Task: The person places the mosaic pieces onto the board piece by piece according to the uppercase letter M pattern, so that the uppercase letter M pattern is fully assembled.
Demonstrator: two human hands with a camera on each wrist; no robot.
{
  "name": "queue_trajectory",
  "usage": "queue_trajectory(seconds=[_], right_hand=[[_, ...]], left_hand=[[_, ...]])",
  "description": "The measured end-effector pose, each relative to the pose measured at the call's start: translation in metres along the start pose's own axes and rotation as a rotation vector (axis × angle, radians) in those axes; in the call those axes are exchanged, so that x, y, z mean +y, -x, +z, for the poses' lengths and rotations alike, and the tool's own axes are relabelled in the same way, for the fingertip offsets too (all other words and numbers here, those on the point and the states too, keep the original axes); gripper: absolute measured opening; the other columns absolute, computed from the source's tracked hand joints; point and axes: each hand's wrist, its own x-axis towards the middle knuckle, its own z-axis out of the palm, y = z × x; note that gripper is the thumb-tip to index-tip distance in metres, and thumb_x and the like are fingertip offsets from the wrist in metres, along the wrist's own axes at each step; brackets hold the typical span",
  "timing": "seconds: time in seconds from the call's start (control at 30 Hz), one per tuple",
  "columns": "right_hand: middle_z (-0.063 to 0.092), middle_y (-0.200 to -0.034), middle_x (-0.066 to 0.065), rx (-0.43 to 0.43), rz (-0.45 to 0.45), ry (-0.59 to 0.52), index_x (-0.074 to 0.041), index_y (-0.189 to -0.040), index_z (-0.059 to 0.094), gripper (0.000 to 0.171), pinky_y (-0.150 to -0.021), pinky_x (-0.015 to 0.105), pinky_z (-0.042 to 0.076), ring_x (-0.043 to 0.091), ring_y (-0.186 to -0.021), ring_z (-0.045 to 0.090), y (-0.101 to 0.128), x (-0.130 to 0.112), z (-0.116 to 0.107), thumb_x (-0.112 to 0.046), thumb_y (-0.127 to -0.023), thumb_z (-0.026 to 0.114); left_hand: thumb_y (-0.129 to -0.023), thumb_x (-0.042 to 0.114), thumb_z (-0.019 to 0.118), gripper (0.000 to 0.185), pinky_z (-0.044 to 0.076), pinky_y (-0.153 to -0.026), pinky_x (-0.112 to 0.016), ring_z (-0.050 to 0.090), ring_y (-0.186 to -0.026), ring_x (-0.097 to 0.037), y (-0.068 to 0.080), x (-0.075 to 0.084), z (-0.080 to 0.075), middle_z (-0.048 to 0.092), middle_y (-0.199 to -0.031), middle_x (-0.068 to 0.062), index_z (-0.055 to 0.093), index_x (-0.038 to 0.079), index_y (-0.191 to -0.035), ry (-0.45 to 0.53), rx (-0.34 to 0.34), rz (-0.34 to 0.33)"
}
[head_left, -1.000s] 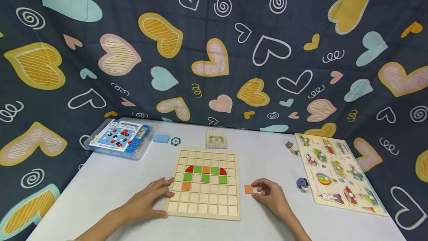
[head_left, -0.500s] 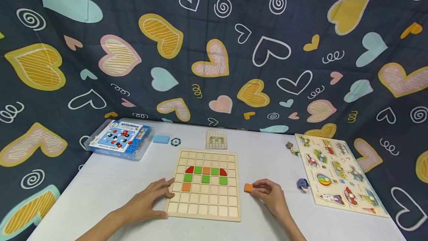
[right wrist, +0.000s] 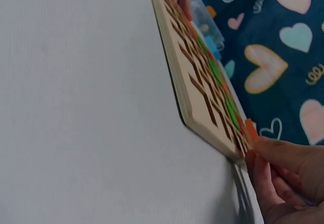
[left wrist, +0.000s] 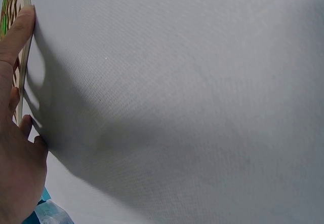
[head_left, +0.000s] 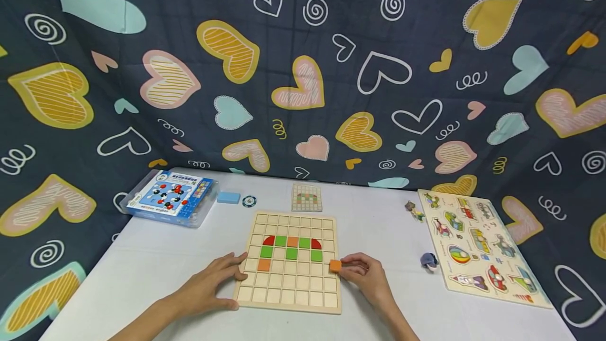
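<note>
Right hand (head_left: 366, 278): at 3 o'clock of the board, fingers curled, pinching an orange tile (head_left: 335, 265) between thumb and fingertips; seen also from the right wrist (right wrist: 283, 176), tile edge (right wrist: 250, 128) just over the board's rim.
Orange tile: held at the board's right edge, over the outermost column, about level with the row below the green pair; whether touching the board cannot be told.
Left hand (head_left: 208, 286): at 9 o'clock of the board, fingers nearly straight and spread, tips resting against the board's left edge; gripping nothing; same contact in the left wrist view (left wrist: 15, 36).
Board (head_left: 289, 291): wooden grid, flat on the white table (head_left: 156, 257); red, green and orange tiles in an arch near the middle, one orange tile (head_left: 263, 264) at the lower left of the arch.
Card (head_left: 306, 197): at 12 o'clock of the board, small grid pattern printed, details too small to read.
Box (head_left: 168, 197): at 10 o'clock, clear plastic, blue label with writing too small to read.
Blue block (head_left: 228, 197): just right of the box.
Chip (head_left: 249, 201): round, beside the blue block.
Puzzle (head_left: 478, 243): at 3 o'clock, well apart, vehicle pictures with pegs; no legible text.
Loose pieces: one (head_left: 428, 260) near the puzzle's left edge, another (head_left: 413, 209) near its top left corner.
Cloth (head_left: 303, 67): dark backdrop with hearts and spirals.
</note>
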Motion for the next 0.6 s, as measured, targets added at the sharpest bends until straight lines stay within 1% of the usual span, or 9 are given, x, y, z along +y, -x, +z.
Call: queue_trajectory(seconds=[0.17, 0.27, 0.37, 0.5, 0.6], right_hand=[[0.068, -0.102, 0.019, -0.05, -0.02, -0.02, 0.008, -0.104, 0.063, 0.027, -0.074, 0.022, 0.056, 0.019, -0.084, 0.069, -0.001, -0.003, 0.01, 0.001, -0.081, 0.073], [0.068, -0.1, 0.018, -0.075, -0.048, -0.001, 0.007, -0.103, 0.064, 0.026, -0.072, 0.022, 0.056, 0.018, -0.083, 0.068, -0.002, -0.004, 0.016, 0.002, -0.08, 0.074], [0.069, -0.096, 0.016, -0.079, -0.102, 0.069, 0.006, -0.099, 0.065, 0.025, -0.068, 0.022, 0.056, 0.015, -0.079, 0.068, -0.003, -0.004, 0.02, 0.004, -0.077, 0.075], [0.069, -0.09, 0.013, -0.061, -0.165, 0.165, 0.003, -0.094, 0.066, 0.023, -0.063, 0.02, 0.055, 0.01, -0.072, 0.066, -0.005, -0.006, 0.025, 0.008, -0.074, 0.076], [0.069, -0.089, 0.013, -0.063, -0.191, 0.193, 0.003, -0.093, 0.066, 0.023, -0.062, 0.019, 0.055, 0.009, -0.072, 0.065, -0.006, -0.007, 0.027, 0.01, -0.073, 0.076]], left_hand=[[-0.074, 0.054, 0.072, 0.045, 0.039, -0.093, -0.067, 0.032, -0.134, -0.044, 0.0, -0.001, 0.001, 0.04, -0.149, -0.007, 0.061, 0.03, -0.11, -0.002, 0.001, 0.002], [-0.074, 0.054, 0.072, 0.045, 0.038, -0.094, -0.067, 0.032, -0.134, -0.045, 0.0, -0.002, 0.001, 0.04, -0.149, -0.007, 0.061, 0.03, -0.11, 0.0, -0.001, -0.001], [-0.074, 0.054, 0.072, 0.044, 0.038, -0.094, -0.067, 0.031, -0.134, -0.045, 0.0, -0.002, 0.001, 0.039, -0.149, -0.008, 0.061, 0.03, -0.109, 0.004, -0.004, -0.004], [-0.074, 0.055, 0.071, 0.045, 0.038, -0.093, -0.068, 0.031, -0.134, -0.045, 0.0, -0.002, 0.001, 0.039, -0.149, -0.008, 0.061, 0.03, -0.109, 0.004, -0.003, -0.005], [-0.074, 0.056, 0.071, 0.046, 0.038, -0.094, -0.068, 0.032, -0.134, -0.045, 0.0, -0.003, 0.001, 0.04, -0.149, -0.007, 0.061, 0.03, -0.11, 0.001, -0.001, -0.005]])
